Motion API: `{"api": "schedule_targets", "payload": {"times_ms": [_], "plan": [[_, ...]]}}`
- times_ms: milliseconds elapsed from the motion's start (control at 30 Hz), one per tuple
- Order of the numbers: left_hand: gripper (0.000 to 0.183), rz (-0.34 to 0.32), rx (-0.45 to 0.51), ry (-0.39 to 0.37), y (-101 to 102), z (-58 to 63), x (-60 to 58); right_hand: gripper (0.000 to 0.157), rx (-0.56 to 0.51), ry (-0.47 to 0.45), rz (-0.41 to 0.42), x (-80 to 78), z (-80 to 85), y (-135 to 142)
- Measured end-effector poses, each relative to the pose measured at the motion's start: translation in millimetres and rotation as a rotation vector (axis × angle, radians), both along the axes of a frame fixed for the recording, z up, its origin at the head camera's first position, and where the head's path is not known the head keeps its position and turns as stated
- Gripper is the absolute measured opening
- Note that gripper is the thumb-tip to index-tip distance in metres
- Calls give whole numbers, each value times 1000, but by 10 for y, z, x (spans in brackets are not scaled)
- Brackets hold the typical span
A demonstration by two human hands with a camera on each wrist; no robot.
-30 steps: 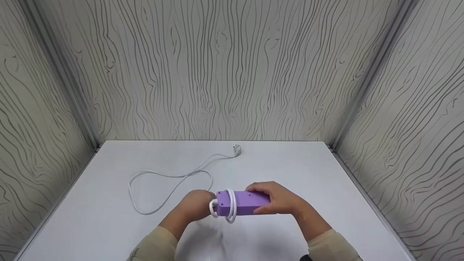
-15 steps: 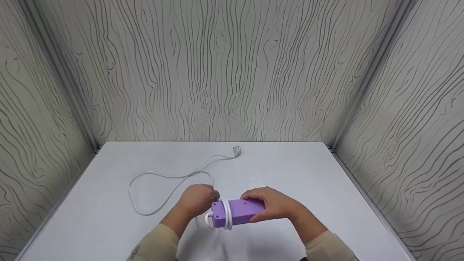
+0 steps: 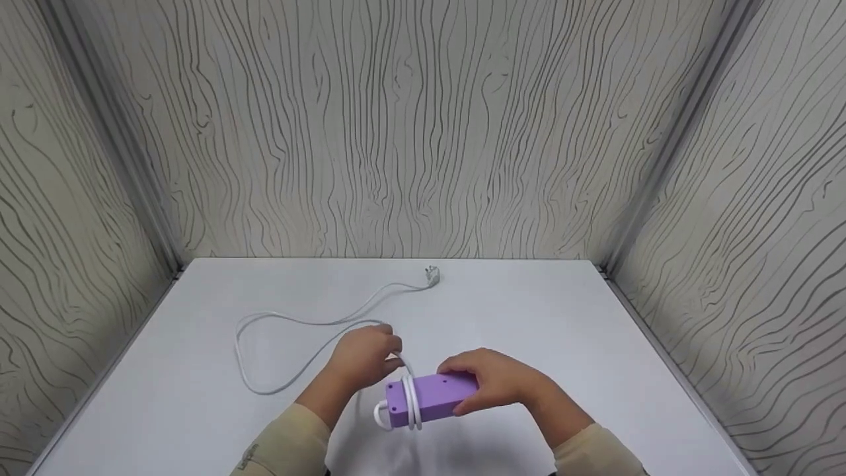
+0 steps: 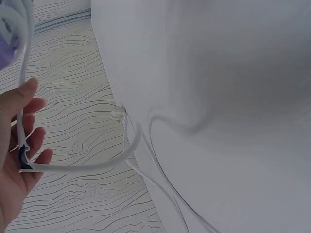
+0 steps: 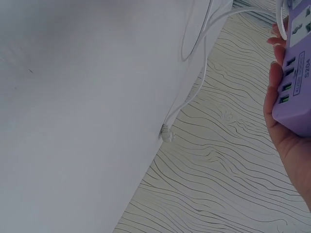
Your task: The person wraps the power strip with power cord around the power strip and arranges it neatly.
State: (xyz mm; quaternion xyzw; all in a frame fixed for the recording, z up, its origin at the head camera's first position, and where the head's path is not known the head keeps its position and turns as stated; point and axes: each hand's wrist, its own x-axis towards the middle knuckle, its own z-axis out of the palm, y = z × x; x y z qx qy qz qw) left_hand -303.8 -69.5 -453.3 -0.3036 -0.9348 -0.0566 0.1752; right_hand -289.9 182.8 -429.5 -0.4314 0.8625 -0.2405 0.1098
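Observation:
My right hand (image 3: pixel 496 380) grips one end of a purple power strip (image 3: pixel 433 396) above the table. White cord is wound round the strip's other end in loops (image 3: pixel 412 403). My left hand (image 3: pixel 363 354), beyond the strip's left end, holds the cord between thumb and fingers. In the left wrist view the cord (image 4: pixel 92 167) runs across the fingers and up towards the strip, with a dark band near the fingertips. The right wrist view shows the strip's face (image 5: pixel 301 92) with sockets and several USB ports, my fingers along its edge.
The rest of the cord (image 3: pixel 291 320) lies in a loose loop on the white table (image 3: pixel 542 311), left of centre. Its plug (image 3: pixel 432 276) rests near the back edge. Wood-patterned panels (image 3: pixel 396 132) stand behind and at both sides.
My left hand has moved up and away from the strip, drawing cord with it. The strip has come slightly lower and left, tilted a little, with my right hand still on it.

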Motion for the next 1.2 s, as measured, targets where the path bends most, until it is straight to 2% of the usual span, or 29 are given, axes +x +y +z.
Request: {"api": "schedule_targets", "payload": {"times_ms": [200,333,533,700,800,1033,1200], "plan": [[12,100,104,-9,51,64,45,51,59,32,-97,1,-29,-27],[7,165,188,-48,118,107,76,51,101,83,-169,-1,-57,-56],[5,223,300,-169,222,141,123,49,129,196,-235,-13,-79,-90],[7,269,383,-290,298,165,146,49,149,255,-306,-24,-100,-124],[10,278,448,-333,331,173,150,50,160,274,-358,-32,-102,-142],[9,247,663,-406,343,152,139,51,146,269,-488,-62,-113,-170],[9,206,862,-527,318,135,119,52,130,295,-552,-85,-116,-159]]}}
